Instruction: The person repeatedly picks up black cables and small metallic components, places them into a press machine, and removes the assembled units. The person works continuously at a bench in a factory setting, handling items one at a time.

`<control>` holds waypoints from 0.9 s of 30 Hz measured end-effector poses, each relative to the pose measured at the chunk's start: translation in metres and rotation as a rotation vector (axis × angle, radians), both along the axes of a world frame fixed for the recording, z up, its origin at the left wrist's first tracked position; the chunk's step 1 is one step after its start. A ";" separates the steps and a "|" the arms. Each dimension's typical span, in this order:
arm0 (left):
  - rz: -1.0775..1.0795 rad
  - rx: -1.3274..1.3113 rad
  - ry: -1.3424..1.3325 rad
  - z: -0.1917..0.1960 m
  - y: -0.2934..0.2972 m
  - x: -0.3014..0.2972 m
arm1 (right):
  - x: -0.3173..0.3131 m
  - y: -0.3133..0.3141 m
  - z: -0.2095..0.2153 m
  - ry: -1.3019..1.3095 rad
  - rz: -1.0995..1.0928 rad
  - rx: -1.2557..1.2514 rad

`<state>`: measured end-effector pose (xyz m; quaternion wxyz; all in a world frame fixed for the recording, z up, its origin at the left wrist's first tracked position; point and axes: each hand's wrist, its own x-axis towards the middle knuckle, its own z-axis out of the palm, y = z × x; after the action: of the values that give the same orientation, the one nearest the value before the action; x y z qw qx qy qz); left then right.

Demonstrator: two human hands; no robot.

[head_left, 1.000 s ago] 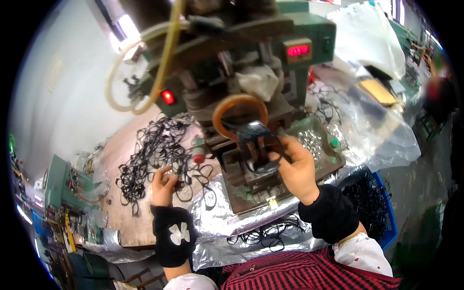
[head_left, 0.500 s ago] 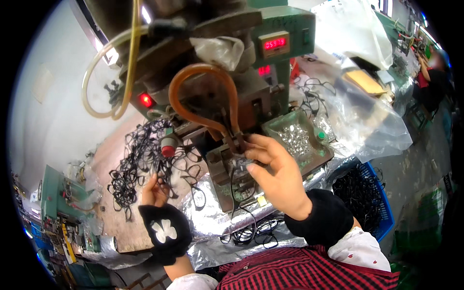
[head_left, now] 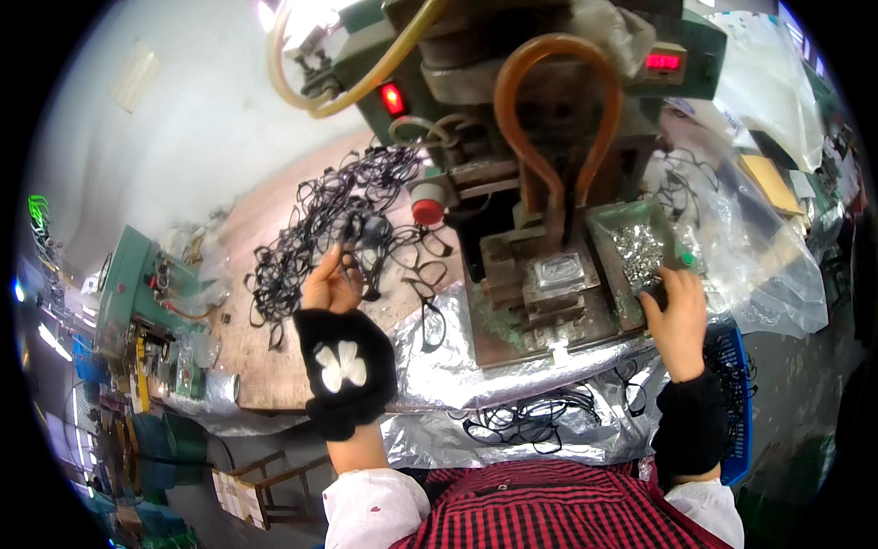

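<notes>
While half buried under the left hand [head_left: 331, 291], hard to single out: one thin black cord loop [head_left: 352, 252] pinched out of the tangled heap of black loops [head_left: 311, 229] at centre left of the frame. Fingers closed lightly on that loop, thumb against forefinger, tips partly hidden behind the strands; black fingerless glove [head_left: 343, 366] with a pale mark on its back covering the wrist. Exact length and shape of the pinched loop impossible to make out against the rest of the pile.

Lying to the right of centre, on the machine's side: right hand [head_left: 677, 320], fingers curled down onto the front corner of a shallow green tray [head_left: 608, 265] of small shiny metal bits [head_left: 640, 247]. Whether anything sits between those fingertips cannot be told, the tips being bent out of sight; grip mostly closed, touching the tray edge.

Between the two hands: small metal block [head_left: 558, 274] on the press bed, under an orange hose [head_left: 553, 101] arched in the upper middle. Red round button [head_left: 427, 209] just left of the bed, red lamp [head_left: 393, 98] above it. Crumpled silver foil [head_left: 457, 357] draped over the front of the tabletop [head_left: 265, 357], more black loops hanging low at centre. Clear plastic bags [head_left: 768, 265] at right, blue crate [head_left: 736, 403] partly cut off behind the right forearm.
</notes>
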<state>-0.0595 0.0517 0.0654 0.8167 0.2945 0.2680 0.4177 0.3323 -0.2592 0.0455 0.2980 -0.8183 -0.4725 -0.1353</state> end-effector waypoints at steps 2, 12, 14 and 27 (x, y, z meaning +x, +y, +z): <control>0.229 0.236 0.232 0.018 -0.018 0.014 | 0.005 0.022 -0.005 -0.038 0.015 0.013; 0.133 -0.008 0.200 0.014 -0.011 -0.007 | 0.009 0.044 -0.009 -0.045 -0.004 0.149; 0.187 0.150 0.358 0.010 -0.011 -0.008 | 0.004 0.044 -0.005 -0.030 0.021 0.173; 0.112 1.004 0.176 0.094 -0.204 0.162 | 0.008 0.038 -0.009 0.063 0.029 0.360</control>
<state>0.1029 -0.1518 0.1590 0.5251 0.6698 0.1176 0.5116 0.3399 -0.2216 0.0366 0.4562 -0.7487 -0.4428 -0.1879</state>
